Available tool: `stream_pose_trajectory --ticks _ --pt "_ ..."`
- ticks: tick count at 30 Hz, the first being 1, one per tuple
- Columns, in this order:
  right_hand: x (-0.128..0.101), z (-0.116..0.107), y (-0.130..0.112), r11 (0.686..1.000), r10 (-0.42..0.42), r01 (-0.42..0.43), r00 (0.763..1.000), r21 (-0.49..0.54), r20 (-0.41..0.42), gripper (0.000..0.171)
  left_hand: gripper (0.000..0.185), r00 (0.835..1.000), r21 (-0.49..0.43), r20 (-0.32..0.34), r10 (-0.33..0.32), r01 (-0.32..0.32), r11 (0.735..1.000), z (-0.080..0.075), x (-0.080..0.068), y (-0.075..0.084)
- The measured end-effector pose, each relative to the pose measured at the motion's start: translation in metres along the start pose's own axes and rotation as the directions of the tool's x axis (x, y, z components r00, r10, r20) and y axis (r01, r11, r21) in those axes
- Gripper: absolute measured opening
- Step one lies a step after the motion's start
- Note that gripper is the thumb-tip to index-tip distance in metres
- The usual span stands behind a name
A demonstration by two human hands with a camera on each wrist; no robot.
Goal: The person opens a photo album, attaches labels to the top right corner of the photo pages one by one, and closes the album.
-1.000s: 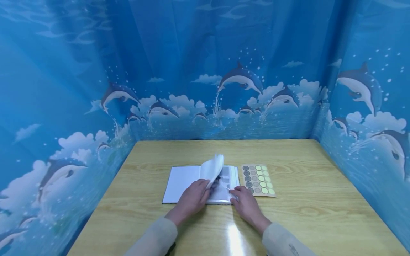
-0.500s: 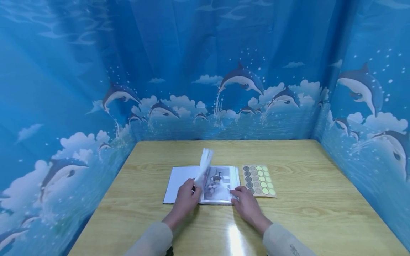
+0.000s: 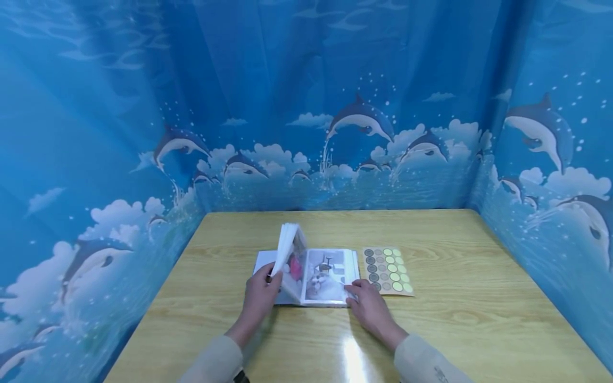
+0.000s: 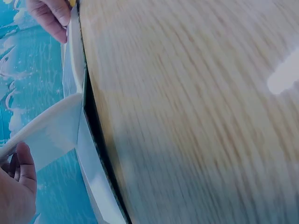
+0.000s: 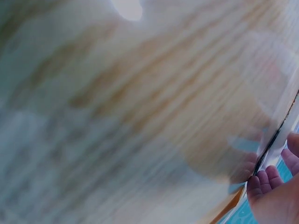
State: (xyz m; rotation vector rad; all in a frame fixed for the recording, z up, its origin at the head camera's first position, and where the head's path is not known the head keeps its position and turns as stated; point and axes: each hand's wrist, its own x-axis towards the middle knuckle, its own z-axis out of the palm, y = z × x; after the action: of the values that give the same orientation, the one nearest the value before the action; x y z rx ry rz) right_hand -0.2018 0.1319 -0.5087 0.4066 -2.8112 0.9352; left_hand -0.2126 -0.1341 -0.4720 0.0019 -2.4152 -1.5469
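- While the photo album (image 3: 313,276) lies open on the wooden table (image 3: 450,319), the left hand (image 3: 258,295) holds a thick bunch of its pages (image 3: 287,250) up on edge, leaning a bit to the left, fingers curled round the lower edge of the stack.
- Over on the other side, the right hand (image 3: 369,308) rests on the near right corner of the album, fingertips pressing on the page edge, fingers pretty much straight.
- Showing on the open right page is a grey-and-white photo, with a pink one on the lifted leaf facing it.
- Just beside the album's right edge sits a sticker sheet (image 3: 387,270) with rows of round dots, grey ones on the left, yellow-green ones on the right.
- Both wrist views are blurry, mostly tabletop, with the album's edge (image 4: 86,140) seen low and side-on.
- All round the table hangs a blue dolphin curtain (image 3: 306,106).
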Motion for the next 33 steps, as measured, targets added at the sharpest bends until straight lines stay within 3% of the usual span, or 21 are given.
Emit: stream_pose_trajectory --ticks 6,12,19,23,27,33 --pt "0.000 -0.001 -0.001 1.000 0.004 -0.003 1.000 -0.016 0.021 0.033 0.035 0.992 -0.042 0.024 -0.123 0.124 0.991 -0.013 0.002 -0.002" --pt "0.000 -0.002 -0.002 0.998 0.000 0.002 0.999 -0.060 0.035 0.032 0.036 0.986 -0.052 0.043 -0.164 0.166 0.985 -0.024 0.004 -0.007" --pt "-0.002 -0.005 -0.004 0.972 -0.028 0.032 0.999 -0.234 0.017 0.031 0.034 0.973 -0.029 0.048 -0.227 0.229 0.973 -0.033 0.005 -0.016" --pt "-0.001 -0.005 -0.004 0.964 -0.015 0.020 1.000 -0.264 0.021 0.031 0.034 0.962 -0.014 0.057 -0.268 0.269 0.963 -0.037 0.005 -0.020" --pt "-0.001 -0.004 -0.003 0.960 0.004 0.007 0.999 -0.279 0.038 0.031 0.033 0.960 0.036 0.060 -0.272 0.271 0.962 -0.039 0.005 -0.025" --pt "-0.003 -0.008 0.002 0.952 0.001 0.013 0.999 -0.306 0.046 0.031 0.035 0.976 0.175 0.064 -0.210 0.196 0.965 -0.039 0.004 -0.031"
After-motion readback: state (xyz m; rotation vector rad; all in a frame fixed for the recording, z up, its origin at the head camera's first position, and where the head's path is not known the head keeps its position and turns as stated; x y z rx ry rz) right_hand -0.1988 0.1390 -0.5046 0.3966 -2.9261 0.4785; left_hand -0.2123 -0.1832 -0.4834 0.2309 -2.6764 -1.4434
